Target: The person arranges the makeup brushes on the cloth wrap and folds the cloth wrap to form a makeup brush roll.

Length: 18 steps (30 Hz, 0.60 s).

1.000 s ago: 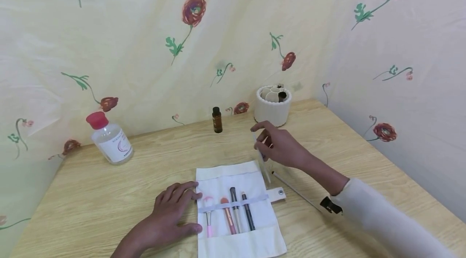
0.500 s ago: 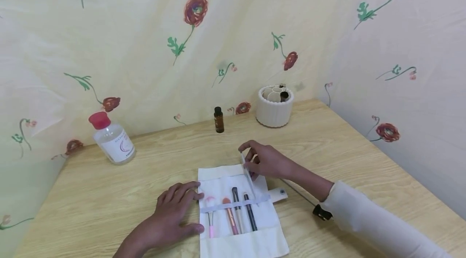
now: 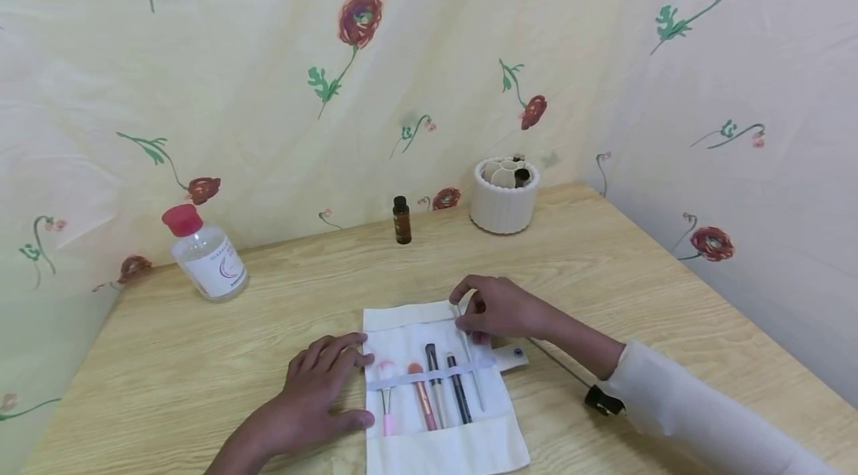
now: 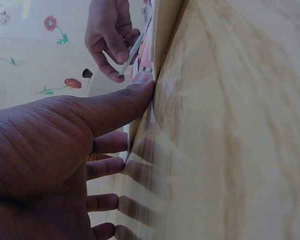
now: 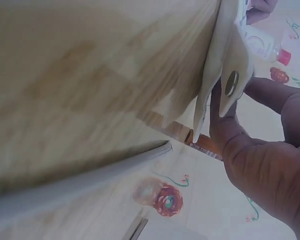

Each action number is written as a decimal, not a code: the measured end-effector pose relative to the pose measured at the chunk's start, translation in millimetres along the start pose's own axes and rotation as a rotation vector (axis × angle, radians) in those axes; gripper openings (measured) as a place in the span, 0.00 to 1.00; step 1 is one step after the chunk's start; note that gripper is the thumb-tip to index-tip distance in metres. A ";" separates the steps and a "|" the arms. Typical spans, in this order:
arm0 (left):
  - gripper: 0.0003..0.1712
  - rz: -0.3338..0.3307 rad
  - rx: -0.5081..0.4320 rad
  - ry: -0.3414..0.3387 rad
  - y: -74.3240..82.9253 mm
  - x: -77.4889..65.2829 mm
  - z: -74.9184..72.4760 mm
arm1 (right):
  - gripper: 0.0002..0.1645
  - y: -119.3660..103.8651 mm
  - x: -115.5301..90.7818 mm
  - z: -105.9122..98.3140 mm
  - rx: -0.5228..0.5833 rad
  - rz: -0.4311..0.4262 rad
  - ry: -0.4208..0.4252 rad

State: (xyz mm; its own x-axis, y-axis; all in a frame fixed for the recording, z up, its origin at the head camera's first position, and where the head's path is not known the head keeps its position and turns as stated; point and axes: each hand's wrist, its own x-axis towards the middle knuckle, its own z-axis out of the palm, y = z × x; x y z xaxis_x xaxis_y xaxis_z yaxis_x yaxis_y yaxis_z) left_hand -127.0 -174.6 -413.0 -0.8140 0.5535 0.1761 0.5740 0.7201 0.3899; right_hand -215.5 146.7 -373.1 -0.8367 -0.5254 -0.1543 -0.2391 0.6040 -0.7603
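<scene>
on the wooden table [image 3: 295, 274] we see a clear bottle [image 3: 216, 266] with a red cap [image 3: 182, 220], well to the left. farther back we find a small brown bottle [image 3: 401, 223] with a black cap [image 3: 400, 202], and near it, to its right, a ribbed white pot [image 3: 503, 208] with a dark thing inside. behind them we have pale cloth [image 3: 255, 50] printed with red flowers [image 3: 360, 19].
</scene>
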 end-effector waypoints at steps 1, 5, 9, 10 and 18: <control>0.39 -0.002 -0.003 -0.005 0.1 0.0 -0.5 | 0.21 -0.2 -1.0 0.1 0.014 0.017 -0.002; 0.40 -0.020 -0.009 -0.035 2.2 0.4 -3.5 | 0.20 0.0 -4.8 1.5 0.064 0.056 -0.023; 0.40 -0.032 -0.028 -0.049 4.3 0.6 -5.8 | 0.13 0.4 -7.4 2.8 -0.015 0.022 -0.026; 0.40 -0.026 -0.034 -0.045 4.5 0.5 -5.8 | 0.11 0.9 -7.7 3.0 -0.065 -0.005 -0.025; 0.41 -0.037 -0.028 -0.054 4.4 1.0 -5.5 | 0.06 4.6 -11.5 -5.2 -0.267 -0.188 -0.008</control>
State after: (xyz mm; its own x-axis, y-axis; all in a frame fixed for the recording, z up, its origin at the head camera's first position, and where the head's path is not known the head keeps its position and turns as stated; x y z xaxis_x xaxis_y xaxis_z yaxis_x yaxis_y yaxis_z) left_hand -125.8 -173.2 -406.1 -0.8282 0.5491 0.1123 0.5402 0.7287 0.4209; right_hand -209.5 158.7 -371.6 -0.7620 -0.6468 -0.0326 -0.5107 0.6310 -0.5840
